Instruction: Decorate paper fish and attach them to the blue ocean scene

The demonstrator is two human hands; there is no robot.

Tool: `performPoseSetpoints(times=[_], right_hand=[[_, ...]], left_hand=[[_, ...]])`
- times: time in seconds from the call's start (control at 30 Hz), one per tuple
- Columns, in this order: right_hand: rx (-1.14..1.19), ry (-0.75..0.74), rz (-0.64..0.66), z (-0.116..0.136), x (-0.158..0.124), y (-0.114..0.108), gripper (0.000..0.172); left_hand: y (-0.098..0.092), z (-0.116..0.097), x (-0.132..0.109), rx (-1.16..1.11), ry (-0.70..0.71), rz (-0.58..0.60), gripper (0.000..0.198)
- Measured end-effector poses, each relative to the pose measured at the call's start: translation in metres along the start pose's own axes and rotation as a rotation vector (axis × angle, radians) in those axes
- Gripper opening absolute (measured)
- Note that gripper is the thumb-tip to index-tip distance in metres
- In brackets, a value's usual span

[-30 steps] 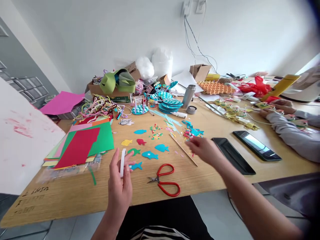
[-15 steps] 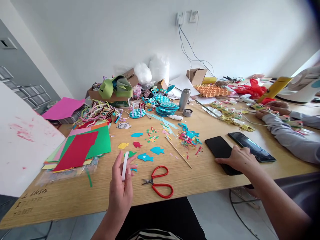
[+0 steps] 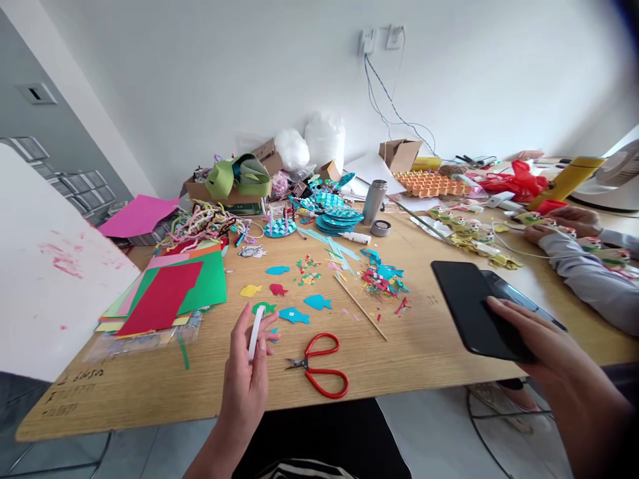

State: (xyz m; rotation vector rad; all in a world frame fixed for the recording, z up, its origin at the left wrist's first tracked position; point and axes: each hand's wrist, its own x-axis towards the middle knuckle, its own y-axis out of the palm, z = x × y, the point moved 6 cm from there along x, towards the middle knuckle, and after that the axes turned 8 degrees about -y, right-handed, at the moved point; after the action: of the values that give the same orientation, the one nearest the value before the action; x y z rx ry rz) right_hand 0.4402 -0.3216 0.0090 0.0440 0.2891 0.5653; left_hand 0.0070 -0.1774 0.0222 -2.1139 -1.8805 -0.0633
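Observation:
My left hand (image 3: 247,372) is closed around a narrow white strip (image 3: 256,332), which stands up between thumb and fingers. Just beyond it lie paper fish cut-outs: a green fish (image 3: 264,308), a yellow fish (image 3: 250,291), a red fish (image 3: 278,289) and several blue ones, such as the blue fish (image 3: 294,315). Red-handled scissors (image 3: 322,362) rest on the table to its right. My right hand (image 3: 544,339) grips a black phone (image 3: 466,309) by its near right end, tilted up over the table. A second dark phone (image 3: 522,296) is partly hidden behind it.
Coloured paper sheets (image 3: 164,296) are stacked at left beside a white board (image 3: 54,266). A wooden stick (image 3: 360,308) and paper scraps (image 3: 382,276) lie mid-table. Farther back stand a grey flask (image 3: 374,201) and an orange egg tray (image 3: 432,184). Another person's sleeves (image 3: 574,273) reach in at right.
My right hand has taken hold of the black phone and raised it off the table, its far end tipped up. My left hand keeps the white strip. The view has shifted slightly.

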Motion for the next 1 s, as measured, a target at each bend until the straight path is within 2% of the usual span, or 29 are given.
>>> performPoseSetpoints(times=[0.03,0.07,0.13,0.27,0.37,0.47,0.63,1.0], right_hand=[[0.112,0.051,-0.008,-0.004,-0.01,-0.001,0.006],[0.199,0.08,-0.005,-0.008,-0.02,0.001,0.01],[0.363,0.141,0.026,-0.021,-0.04,0.01,0.034],[0.478,0.288,0.214,-0.055,-0.07,0.047,0.057],[0.527,0.334,0.357,-0.072,-0.08,0.072,0.052],[0.532,0.343,0.435,-0.076,-0.083,0.086,0.051],[0.548,0.331,0.436,-0.072,-0.084,0.094,0.05],[0.48,0.371,0.447,-0.073,-0.086,0.097,0.046]], left_hand=[[-0.001,0.0,0.0,-0.007,-0.003,-0.006,0.051],[-0.002,-0.001,0.001,-0.014,-0.005,-0.011,0.051],[-0.002,-0.001,0.002,-0.027,-0.008,-0.013,0.052],[0.002,-0.002,0.002,-0.035,-0.008,0.008,0.052],[0.001,-0.003,0.002,-0.034,-0.006,0.0,0.051],[-0.006,-0.004,0.002,-0.038,-0.001,-0.036,0.053],[-0.016,-0.003,0.003,-0.022,0.006,-0.078,0.054],[-0.018,-0.003,0.005,-0.035,0.019,-0.088,0.053]])
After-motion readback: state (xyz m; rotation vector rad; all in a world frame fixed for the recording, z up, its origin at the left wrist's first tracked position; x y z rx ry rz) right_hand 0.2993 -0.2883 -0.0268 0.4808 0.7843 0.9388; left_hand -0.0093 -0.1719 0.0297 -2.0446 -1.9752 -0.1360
